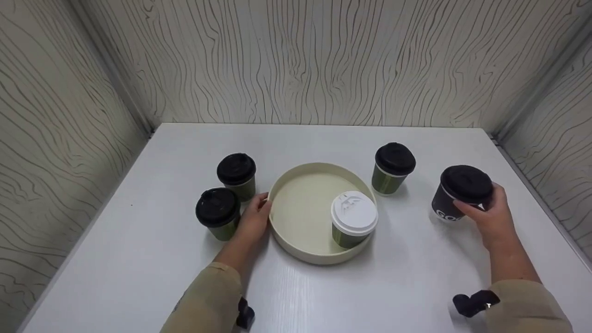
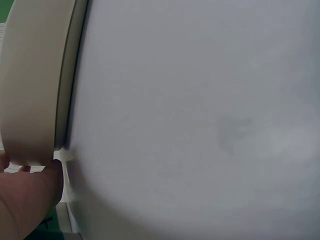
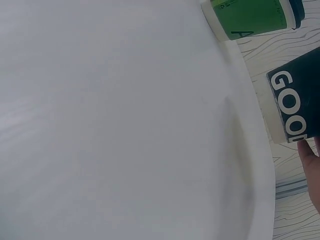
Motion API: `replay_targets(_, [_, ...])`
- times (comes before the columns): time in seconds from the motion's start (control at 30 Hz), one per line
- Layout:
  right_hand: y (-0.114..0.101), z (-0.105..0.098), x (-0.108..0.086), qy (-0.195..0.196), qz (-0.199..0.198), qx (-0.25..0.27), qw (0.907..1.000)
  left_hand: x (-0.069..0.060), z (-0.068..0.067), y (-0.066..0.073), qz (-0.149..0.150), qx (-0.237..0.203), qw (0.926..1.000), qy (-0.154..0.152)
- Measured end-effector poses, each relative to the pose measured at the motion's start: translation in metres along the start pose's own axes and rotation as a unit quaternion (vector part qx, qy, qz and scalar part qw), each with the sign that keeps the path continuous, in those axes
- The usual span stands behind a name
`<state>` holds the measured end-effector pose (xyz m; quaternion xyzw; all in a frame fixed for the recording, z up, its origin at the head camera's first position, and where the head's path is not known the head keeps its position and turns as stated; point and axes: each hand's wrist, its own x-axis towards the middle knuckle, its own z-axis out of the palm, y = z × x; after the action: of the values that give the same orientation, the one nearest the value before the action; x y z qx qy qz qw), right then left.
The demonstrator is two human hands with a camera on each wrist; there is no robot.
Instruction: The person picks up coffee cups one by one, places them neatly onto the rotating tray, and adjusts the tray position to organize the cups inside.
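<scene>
A round cream tray (image 1: 296,203) lies mid-table, and a green cup with a white lid (image 1: 354,217) stands inside it at the right. The left hand (image 1: 253,222) holds the tray's left rim; in the left wrist view its fingers (image 2: 30,195) touch the end of the tray wall (image 2: 32,85). At the right, the right hand (image 1: 497,219) grips a dark cup with a black lid (image 1: 465,185), thumb at the front, other fingers partly hidden behind it. The right wrist view shows white lettering on this dark cup (image 3: 305,95), with the hand (image 3: 311,172) at its side.
Two green cups with black lids (image 1: 237,173) (image 1: 217,210) stand left of the tray, close by the left hand. Another black-lidded green cup (image 1: 393,166) stands between the tray and the dark cup, farther back. Patterned walls (image 1: 296,60) enclose the white table (image 1: 138,259).
</scene>
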<state>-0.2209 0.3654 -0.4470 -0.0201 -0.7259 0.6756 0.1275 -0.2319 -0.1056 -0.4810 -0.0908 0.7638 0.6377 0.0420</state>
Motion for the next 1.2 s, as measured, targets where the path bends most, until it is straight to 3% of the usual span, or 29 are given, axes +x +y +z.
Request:
replay_targets(0.23, [-0.005, 0.0, 0.0, -0.004, -0.01, -0.021, 0.9997, -0.001, 0.0, 0.0, 0.01, 0.01, 0.9999, 0.001])
replay_targets(0.6, [-0.015, 0.003, 0.002, -0.029, -0.038, 0.007, 0.9988, 0.001, 0.001, -0.002, 0.006, 0.026, 0.9996, -0.001])
replay_targets(1.03, [-0.038, 0.029, -0.001, -0.075, -0.097, 0.086, 0.9887, 0.0, 0.003, -0.001, 0.016, 0.028, 0.9994, 0.006])
replay_targets(1.2, [-0.044, 0.04, -0.001, -0.091, -0.105, 0.089, 0.9863, 0.0, 0.003, -0.001, 0.018, 0.026, 0.9995, 0.006])
